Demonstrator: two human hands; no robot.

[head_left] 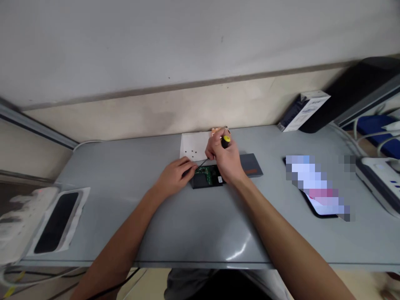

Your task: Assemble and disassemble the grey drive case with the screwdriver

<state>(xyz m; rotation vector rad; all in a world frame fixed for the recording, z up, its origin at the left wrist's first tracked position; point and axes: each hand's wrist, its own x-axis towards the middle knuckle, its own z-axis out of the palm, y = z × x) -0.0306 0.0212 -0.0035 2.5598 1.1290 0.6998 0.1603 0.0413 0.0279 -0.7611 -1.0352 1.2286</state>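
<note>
My right hand is closed round a screwdriver with a black and yellow handle. Its thin shaft slants down to the left, and the tip is at the upper left part of an opened electronic device with a black case and green circuit board. At that device's upper left corner, my left hand presses its fingertips together on the edge, close to the tip. Whether the tip touches a screw is too small to tell. Behind the device lies a white sheet with several small dark screws.
A grey flat panel lies right of the device, partly behind my right hand. Further right are a lit phone, a power strip and a white and blue box. On the left, a dark phone lies beside another power strip.
</note>
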